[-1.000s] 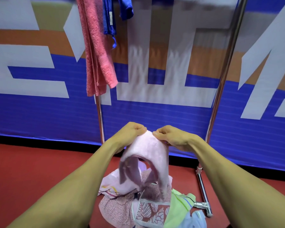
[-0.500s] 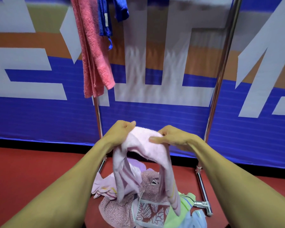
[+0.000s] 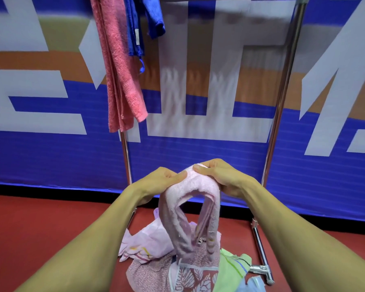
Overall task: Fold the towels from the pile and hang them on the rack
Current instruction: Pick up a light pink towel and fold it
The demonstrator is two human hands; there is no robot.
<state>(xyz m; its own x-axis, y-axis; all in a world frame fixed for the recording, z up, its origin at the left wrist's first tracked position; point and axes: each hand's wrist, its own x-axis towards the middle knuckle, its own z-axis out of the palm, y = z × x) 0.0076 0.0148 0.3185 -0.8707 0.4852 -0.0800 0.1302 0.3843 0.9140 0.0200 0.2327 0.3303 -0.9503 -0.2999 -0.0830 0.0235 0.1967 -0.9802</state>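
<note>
A pale pink towel (image 3: 190,199) hangs bunched from both my hands at mid-frame, its two ends drooping in a loop over the pile. My left hand (image 3: 158,182) grips its top edge from the left, and my right hand (image 3: 217,175) pinches it from the right, thumbs nearly meeting. Below lies the pile of towels (image 3: 177,268) on the red floor, with pink, patterned, green and light blue pieces. The chrome rack (image 3: 282,98) stands behind, with a coral pink towel (image 3: 122,76) and a blue towel (image 3: 135,26) hanging at its upper left.
A blue, white and orange banner wall (image 3: 198,152) runs behind the rack. The rack's left post (image 3: 125,157) and right base foot (image 3: 261,258) flank the pile. Red floor (image 3: 40,228) spreads to the left.
My hands have drawn closer together on the pale pink towel, gathering its top edge. The hanging ends now form a narrower loop over the pile.
</note>
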